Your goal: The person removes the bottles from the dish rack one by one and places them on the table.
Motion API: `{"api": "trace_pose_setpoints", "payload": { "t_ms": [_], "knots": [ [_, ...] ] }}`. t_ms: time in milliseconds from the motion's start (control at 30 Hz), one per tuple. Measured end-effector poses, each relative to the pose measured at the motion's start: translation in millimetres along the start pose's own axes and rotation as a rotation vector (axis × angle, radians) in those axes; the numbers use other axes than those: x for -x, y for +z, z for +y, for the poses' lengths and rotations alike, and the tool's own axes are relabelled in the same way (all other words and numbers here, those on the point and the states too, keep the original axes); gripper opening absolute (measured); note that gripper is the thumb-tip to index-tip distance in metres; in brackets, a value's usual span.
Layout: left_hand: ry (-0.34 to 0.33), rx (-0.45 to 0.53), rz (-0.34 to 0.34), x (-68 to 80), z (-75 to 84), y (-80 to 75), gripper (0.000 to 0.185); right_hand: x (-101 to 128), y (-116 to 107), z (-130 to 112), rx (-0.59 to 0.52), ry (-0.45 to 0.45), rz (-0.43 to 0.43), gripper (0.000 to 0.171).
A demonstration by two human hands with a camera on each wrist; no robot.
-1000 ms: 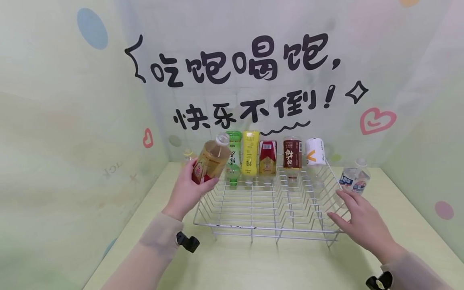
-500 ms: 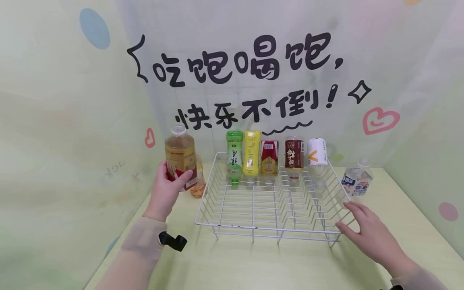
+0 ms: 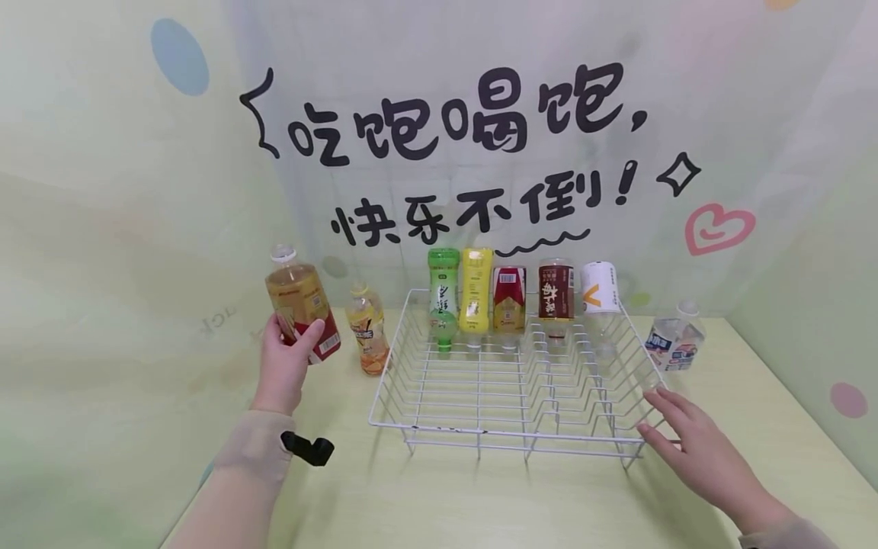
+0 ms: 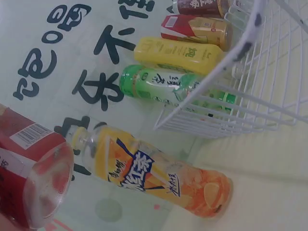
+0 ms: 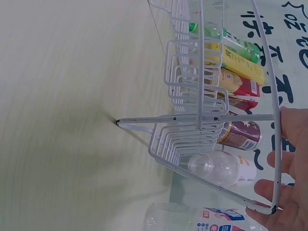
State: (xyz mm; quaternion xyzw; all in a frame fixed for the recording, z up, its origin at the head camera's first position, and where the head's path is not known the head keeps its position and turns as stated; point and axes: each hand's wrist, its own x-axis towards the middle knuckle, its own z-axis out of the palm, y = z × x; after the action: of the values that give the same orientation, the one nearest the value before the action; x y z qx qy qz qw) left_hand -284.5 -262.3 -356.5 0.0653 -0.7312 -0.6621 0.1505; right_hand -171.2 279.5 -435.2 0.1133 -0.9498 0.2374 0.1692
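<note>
My left hand grips a plastic drink bottle with a gold and red label. It is raised left of the white wire dish rack, neck up and slightly tilted. In the left wrist view only the red lower part and clear base of this bottle show. An orange iced-tea bottle stands upright on the table between that hand and the rack. At the rack's right front corner, my right hand holds the rim, its fingers reaching past the wire.
Along the rack's back row several bottles stand upside down: green, yellow, red and gold, dark red and white-labelled. A clear bottle stands right of the rack. Printed walls enclose the table.
My left hand has carried the gold and red bottle leftward from above the rack's left side, bringing the orange bottle into full view. My right hand has shifted slightly along the rack's right side.
</note>
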Motion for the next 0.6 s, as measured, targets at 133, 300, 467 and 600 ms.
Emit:
{"api": "trace_pose_setpoints", "payload": {
  "t_ms": [133, 300, 467, 600],
  "knots": [
    [-0.016, 0.008, 0.021, -8.8, -11.6, -5.3, 0.081, 2.9, 2.1, 2.4, -0.016, -0.036, 0.009, 0.048],
    [-0.043, 0.023, 0.021, -18.6, -23.4, -11.3, 0.080, 5.8, 5.7, 4.1, -0.025, -0.063, 0.044, 0.045],
    [-0.057, 0.006, 0.016, -27.8, -35.6, -14.2, 0.078, 7.9, 9.9, 6.2, -0.031, -0.061, 0.062, 0.042],
    [-0.086, -0.012, 0.026, -32.5, -45.6, -16.3, 0.084, 7.9, 13.8, 8.6, -0.041, -0.054, 0.064, 0.041]
  ]
}}
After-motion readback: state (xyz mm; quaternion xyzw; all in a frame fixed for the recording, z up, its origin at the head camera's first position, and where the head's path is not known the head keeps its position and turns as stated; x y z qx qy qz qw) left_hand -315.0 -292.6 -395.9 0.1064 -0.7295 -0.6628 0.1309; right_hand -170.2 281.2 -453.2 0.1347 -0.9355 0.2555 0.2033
